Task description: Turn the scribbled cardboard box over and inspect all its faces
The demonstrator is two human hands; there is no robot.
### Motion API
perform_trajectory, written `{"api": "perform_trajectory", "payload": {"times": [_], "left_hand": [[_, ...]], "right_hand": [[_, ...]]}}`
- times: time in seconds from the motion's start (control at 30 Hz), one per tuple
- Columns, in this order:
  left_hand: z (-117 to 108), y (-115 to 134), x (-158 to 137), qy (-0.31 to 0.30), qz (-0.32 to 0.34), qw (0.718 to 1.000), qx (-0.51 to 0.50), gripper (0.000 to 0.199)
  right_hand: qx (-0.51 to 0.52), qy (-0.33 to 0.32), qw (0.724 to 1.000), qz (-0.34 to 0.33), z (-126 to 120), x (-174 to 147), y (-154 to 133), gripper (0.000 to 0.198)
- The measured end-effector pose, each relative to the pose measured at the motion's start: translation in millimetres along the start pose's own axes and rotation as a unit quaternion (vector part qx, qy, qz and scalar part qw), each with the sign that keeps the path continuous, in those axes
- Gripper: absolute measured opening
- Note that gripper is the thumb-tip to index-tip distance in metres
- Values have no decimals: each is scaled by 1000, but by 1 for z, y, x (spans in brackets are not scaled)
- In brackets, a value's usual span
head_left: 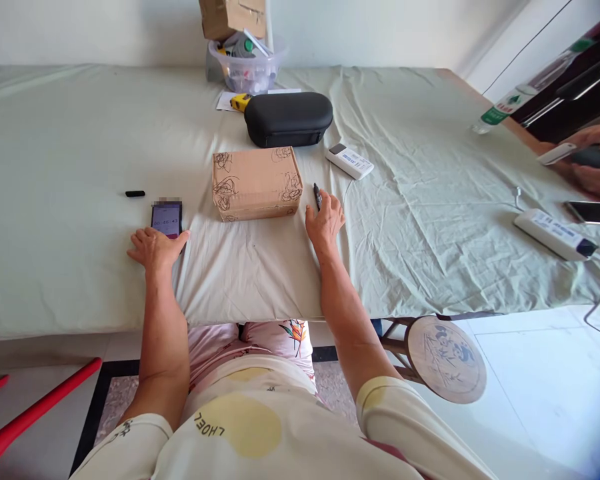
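My left hand (pixel 156 248) lies with spread fingers over the lower part of a phone (pixel 167 219), whose screen shows a running-timer style display. Beyond the phone, to the left, a small black cap (pixel 135 194) rests on the cloth. My right hand (pixel 326 221) is curled round a black marker (pixel 317 195) at the right of a cardboard box (pixel 257 180); the marker's far end sticks out past the fingers. Scribbled black loops mark the corners of the closed box, which sits between my two hands without either touching it.
Behind the box are a black zip case (pixel 289 119), a yellow tool (pixel 240 102) and a plastic tub (pixel 253 72) of odds and ends. White power banks (pixel 350 161) lie to the right. Another person's hands (pixel 597 157) hold a device at the far right, near a bottle (pixel 505 110).
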State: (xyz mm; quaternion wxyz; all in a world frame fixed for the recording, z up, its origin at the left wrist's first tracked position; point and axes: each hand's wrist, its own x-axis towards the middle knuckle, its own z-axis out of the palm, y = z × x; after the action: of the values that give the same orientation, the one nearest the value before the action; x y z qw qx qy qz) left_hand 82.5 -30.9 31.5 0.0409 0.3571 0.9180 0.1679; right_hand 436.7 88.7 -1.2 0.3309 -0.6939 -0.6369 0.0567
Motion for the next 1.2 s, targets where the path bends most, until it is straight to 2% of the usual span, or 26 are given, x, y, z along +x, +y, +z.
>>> {"api": "perform_trajectory", "payload": {"times": [0.13,0.27,0.4,0.5,0.57,0.67,0.77,0.83,0.87,0.93,1.0,1.2], "left_hand": [[1,7,-9,5,-17,1000,-17,85],[5,10,-17,24,-18,998,-55,79],[7,12,-21,48,-47,990,-127,77],[10,15,-29,83,-40,970,-225,81],[15,21,-39,107,1,951,-289,80],[28,32,-59,123,73,928,-345,83],[45,43,-75,121,150,914,-356,93],[56,46,-80,114,197,908,-352,99],[61,47,-82,109,218,905,-349,101],[69,47,-84,100,246,899,-348,104],[74,47,-84,98,253,896,-353,104],[75,49,-85,94,223,900,-363,102]], "right_hand": [[51,52,997,-13,-4,2,-3,53],[128,90,985,-72,-5,0,-8,52],[228,98,962,-111,-5,-15,-21,49],[323,70,931,-154,-4,-30,-32,44],[366,10,910,-195,-2,-38,-37,45],[396,-162,871,-242,2,-48,-43,56],[403,-360,804,-248,8,-58,-49,74],[397,-445,764,-245,11,-66,-54,85],[389,-467,756,-242,12,-70,-56,85],[360,-475,767,-237,13,-76,-61,75],[327,-457,793,-235,13,-80,-65,60],[226,-395,851,-263,17,-85,-70,33]]}}
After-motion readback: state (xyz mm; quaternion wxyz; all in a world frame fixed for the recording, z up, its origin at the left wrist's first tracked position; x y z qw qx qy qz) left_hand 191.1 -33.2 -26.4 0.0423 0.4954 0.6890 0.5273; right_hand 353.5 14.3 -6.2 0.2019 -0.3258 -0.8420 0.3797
